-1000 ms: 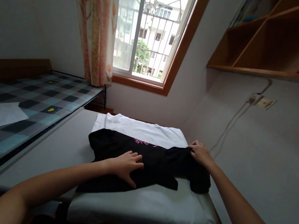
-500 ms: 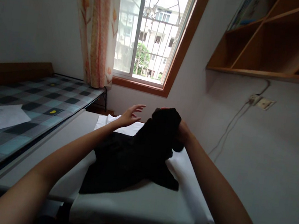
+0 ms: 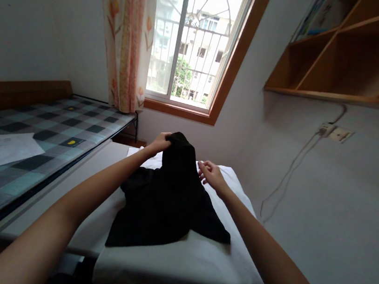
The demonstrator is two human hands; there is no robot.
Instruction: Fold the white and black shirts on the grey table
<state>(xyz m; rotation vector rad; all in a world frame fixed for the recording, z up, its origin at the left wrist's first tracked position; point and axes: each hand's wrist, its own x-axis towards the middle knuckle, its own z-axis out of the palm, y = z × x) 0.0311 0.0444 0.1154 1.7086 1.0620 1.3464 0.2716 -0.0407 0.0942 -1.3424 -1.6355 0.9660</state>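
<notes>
A black garment [image 3: 166,204] lies spread over the white-covered table [image 3: 171,271], its far part lifted into a peak. My left hand [image 3: 161,142] pinches the top left of that peak. Just right of the raised cloth is my right hand [image 3: 212,173], its fingers apart and slightly curled, with nothing seen in them. White cloth shows behind and to the right of the garment.
On the left stands a bed [image 3: 86,123] with a checked cover and papers [image 3: 7,149] on it. Wooden shelves [image 3: 349,61] hang at the upper right. Below them, cables [image 3: 289,175] run from a wall socket [image 3: 335,133]. A curtained window is ahead.
My left hand, open before, has closed on the garment. My right hand has let go of the cloth and moved left and slightly down. The raised part has shifted left.
</notes>
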